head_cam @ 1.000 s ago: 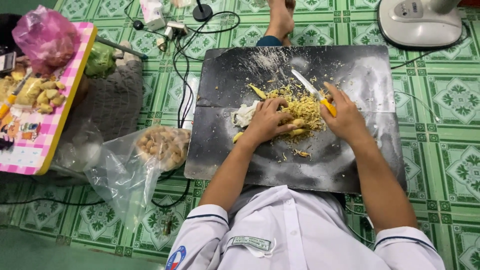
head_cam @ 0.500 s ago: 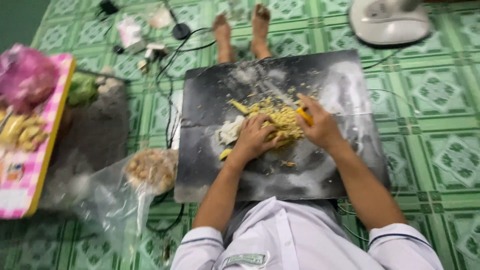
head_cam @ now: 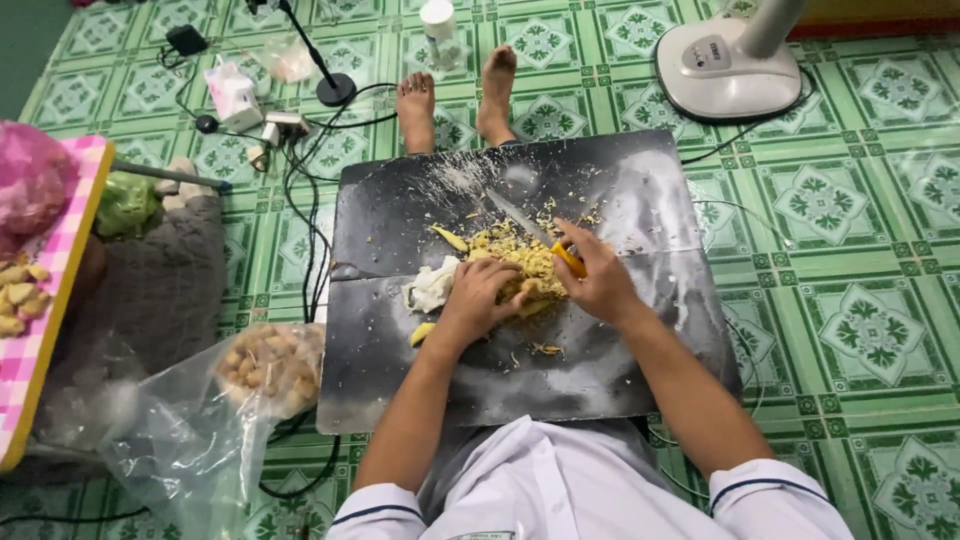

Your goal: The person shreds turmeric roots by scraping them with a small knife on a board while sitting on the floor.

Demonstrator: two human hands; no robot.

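Head cam, looking down: right hand point(head_cam: 598, 288) has its grip wrapped around a yellow-handled knife point(head_cam: 535, 235), blade angling up and left from it. Left hand point(head_cam: 478, 298) presses flat on the chopped yellow pile point(head_cam: 515, 258), right beside that grip, on a dark board point(head_cam: 620, 200) across the lap. Bag of peeled pieces point(head_cam: 268, 365) sits off left on the floor.

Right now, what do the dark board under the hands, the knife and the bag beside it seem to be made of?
The dark board: probably smooth stone or laminate; it is glossy and reflects light. The knife: apparently a metal blade, grey and shiny, with a yellow handle that looks plastic, held in the right hand. The bag: thin clear plastic, crinkled, its brownish contents showing through.
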